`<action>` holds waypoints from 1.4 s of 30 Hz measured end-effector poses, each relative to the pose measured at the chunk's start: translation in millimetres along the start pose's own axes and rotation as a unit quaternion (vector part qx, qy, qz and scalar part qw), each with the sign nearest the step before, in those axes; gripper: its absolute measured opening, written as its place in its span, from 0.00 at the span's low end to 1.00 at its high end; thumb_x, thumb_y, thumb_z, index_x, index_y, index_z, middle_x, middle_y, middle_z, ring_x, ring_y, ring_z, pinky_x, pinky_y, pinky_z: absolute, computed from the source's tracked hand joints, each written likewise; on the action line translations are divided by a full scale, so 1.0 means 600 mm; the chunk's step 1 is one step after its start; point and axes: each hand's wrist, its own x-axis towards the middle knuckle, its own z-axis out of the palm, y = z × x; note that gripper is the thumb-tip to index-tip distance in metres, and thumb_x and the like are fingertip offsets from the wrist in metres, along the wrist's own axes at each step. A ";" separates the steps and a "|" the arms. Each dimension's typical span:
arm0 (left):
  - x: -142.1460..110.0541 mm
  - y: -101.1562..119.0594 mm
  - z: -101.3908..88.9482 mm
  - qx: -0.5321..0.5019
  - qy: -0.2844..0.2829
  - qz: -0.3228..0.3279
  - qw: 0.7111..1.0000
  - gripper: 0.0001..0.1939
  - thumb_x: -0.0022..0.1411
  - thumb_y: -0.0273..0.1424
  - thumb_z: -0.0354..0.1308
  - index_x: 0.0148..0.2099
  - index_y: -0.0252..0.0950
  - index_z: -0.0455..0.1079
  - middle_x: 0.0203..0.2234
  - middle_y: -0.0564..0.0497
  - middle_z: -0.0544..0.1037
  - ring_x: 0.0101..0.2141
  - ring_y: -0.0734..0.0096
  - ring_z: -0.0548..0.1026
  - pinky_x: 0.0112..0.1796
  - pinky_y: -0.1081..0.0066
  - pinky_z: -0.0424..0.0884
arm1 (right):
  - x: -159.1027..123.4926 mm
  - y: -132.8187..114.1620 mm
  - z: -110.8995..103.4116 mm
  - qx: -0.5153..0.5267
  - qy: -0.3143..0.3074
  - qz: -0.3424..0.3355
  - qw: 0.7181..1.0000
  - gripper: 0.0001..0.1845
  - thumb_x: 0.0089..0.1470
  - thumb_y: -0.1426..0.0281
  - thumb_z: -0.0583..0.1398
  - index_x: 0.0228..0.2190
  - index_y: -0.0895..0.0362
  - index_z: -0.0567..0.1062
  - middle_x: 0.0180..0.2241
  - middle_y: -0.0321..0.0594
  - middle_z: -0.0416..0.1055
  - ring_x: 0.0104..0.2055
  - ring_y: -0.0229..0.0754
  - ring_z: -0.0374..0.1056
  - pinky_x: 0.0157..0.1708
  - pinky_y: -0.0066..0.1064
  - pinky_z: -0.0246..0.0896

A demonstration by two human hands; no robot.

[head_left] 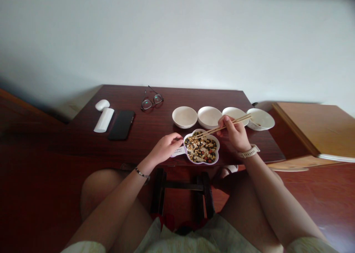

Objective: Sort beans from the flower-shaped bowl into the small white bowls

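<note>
In the head view, a white, flower-shaped dish with a pale purple edge point(217, 156) is set at the near edge of the dark red-brown wooden surface point(155, 123). It is filled with small, dry, mixed beans and nuts point(201, 148). Its handle point(179, 152), at 9 o'clock, is touched by the left hand point(165, 147); how tightly cannot be told. Two thin, pale wooden chopsticks point(206, 132) are pinched in the right hand point(235, 134), with their tips put at the dish's 11 o'clock side. Four round white bowls point(185, 125) are lined up from 11 to 2 o'clock. The dish seems light and stiff, best held by its handle. The beans look hard and slippery, best pinched around their middles. The chopsticks seem light, best held halfway along.
</note>
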 end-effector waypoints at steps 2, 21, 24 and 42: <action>0.000 0.002 0.000 -0.001 0.004 0.001 1.000 0.16 0.73 0.44 0.59 0.49 0.37 0.79 0.37 0.47 0.86 0.35 0.62 0.81 0.33 0.69 0.70 | 0.000 0.002 0.001 0.000 0.000 -0.005 1.000 0.29 0.64 0.41 0.65 0.27 0.52 0.76 0.22 0.36 0.71 0.24 0.39 0.68 0.24 0.31 0.64; 0.000 0.002 0.001 -0.009 -0.001 -0.013 1.000 0.16 0.73 0.44 0.60 0.49 0.37 0.79 0.35 0.48 0.85 0.32 0.65 0.79 0.29 0.71 0.66 | -0.006 0.021 0.014 -0.022 -0.019 0.015 0.999 0.26 0.71 0.45 0.60 0.31 0.52 0.76 0.24 0.38 0.75 0.26 0.41 0.70 0.28 0.33 0.66; 0.000 0.001 0.001 -0.008 0.000 -0.013 1.000 0.17 0.74 0.45 0.60 0.49 0.37 0.79 0.35 0.48 0.85 0.32 0.64 0.80 0.30 0.71 0.67 | -0.005 0.027 0.017 0.018 -0.019 0.033 0.999 0.25 0.71 0.46 0.61 0.31 0.52 0.75 0.23 0.37 0.73 0.26 0.40 0.69 0.26 0.31 0.64; 0.000 -0.004 0.002 -0.001 0.001 -0.006 1.000 0.16 0.74 0.44 0.60 0.49 0.37 0.79 0.36 0.48 0.85 0.33 0.64 0.80 0.31 0.71 0.68 | -0.006 0.021 0.012 0.017 -0.006 0.021 1.000 0.24 0.71 0.47 0.61 0.32 0.52 0.76 0.23 0.37 0.73 0.25 0.39 0.68 0.26 0.30 0.64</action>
